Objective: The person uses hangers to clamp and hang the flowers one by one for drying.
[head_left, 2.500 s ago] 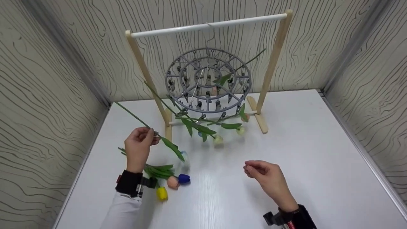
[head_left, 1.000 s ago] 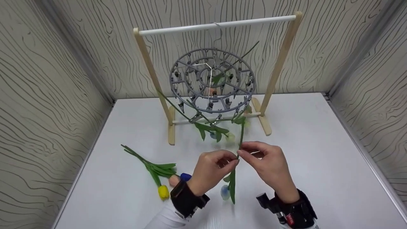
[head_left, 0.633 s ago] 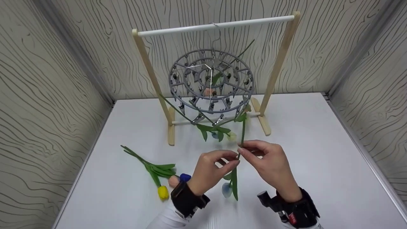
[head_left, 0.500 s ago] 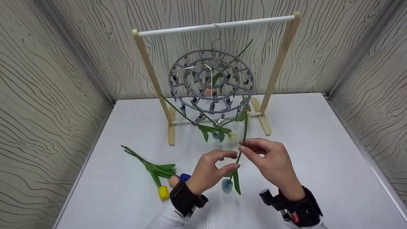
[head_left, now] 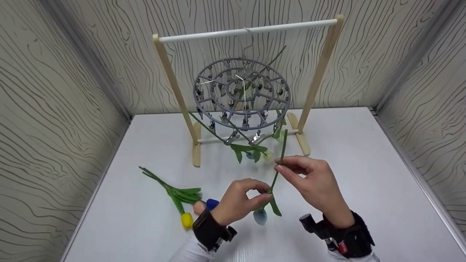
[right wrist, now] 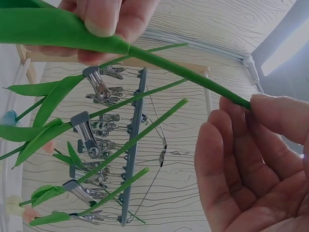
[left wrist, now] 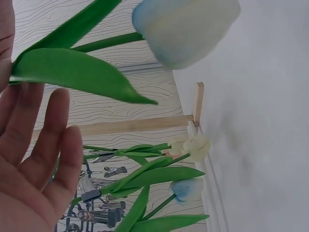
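Both hands hold one artificial tulip with a pale blue-white bloom [head_left: 260,217], head down above the table. My left hand [head_left: 240,202] pinches it where the leaves meet the stem. Higher up, the right hand [head_left: 315,182] pinches the bare stem [right wrist: 188,75] between thumb and fingers; the stem's end points up toward the rack. Behind hangs a round grey clip hanger [head_left: 243,128]. Several tulips hang from its metal clips [right wrist: 84,133], among them a bluish one [left wrist: 187,189] and a cream one [left wrist: 197,147].
The hanger hangs by a hook from a white bar [head_left: 287,27] between wooden posts [head_left: 320,72] whose feet stand on the white table [head_left: 364,174]. At left lie yellow [head_left: 186,220], peach [head_left: 198,207] and dark blue [head_left: 212,203] tulips. Patterned panels surround the table.
The left hand has brought the tulip from the left to the middle, where the right hand took its stem. Lately the left fingers loosened and gripped lower, at the leaves. The hanger has turned slightly.
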A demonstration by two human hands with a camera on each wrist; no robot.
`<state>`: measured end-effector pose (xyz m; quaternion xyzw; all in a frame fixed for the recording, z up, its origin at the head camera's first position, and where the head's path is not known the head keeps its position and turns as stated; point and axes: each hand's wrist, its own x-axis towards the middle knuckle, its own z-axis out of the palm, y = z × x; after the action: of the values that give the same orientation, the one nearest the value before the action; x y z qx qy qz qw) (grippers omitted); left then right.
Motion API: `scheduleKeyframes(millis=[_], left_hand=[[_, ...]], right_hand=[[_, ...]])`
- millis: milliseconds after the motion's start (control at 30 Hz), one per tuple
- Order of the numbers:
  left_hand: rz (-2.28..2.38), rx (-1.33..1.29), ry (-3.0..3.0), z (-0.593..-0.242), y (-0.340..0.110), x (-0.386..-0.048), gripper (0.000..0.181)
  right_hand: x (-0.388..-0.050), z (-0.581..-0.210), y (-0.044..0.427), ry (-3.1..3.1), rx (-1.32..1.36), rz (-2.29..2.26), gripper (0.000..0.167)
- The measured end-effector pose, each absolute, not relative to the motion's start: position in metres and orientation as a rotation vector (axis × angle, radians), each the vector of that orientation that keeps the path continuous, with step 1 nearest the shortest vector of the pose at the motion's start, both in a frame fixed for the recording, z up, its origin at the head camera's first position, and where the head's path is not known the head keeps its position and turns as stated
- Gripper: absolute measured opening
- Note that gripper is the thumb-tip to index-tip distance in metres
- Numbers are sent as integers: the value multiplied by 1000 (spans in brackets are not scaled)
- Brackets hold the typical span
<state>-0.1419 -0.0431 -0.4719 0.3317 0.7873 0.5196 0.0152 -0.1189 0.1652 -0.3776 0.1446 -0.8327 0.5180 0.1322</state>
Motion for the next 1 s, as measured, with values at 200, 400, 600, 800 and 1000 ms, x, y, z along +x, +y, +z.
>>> scheduleKeyframes(millis=[200,400,600,800,1000], left_hand=[[1638,913,2432,-473,-47,-140,20],[1688,906,2430,-475,-51,-139,19],[1695,894,2438,-475,-53,-136,22],[1699,850,2427,-474,-55,-135,21],[1708,856,2416,-472,-57,-133,20]], right_hand=[[-125,-375,174,-2410,371,1557,15],[-149,-379,193,-2363,313,1576,16],[-191,-387,213,-2363,208,1587,23],[-240,-399,230,-2513,96,1521,30],[-272,-404,236,-2655,73,1424,35]])
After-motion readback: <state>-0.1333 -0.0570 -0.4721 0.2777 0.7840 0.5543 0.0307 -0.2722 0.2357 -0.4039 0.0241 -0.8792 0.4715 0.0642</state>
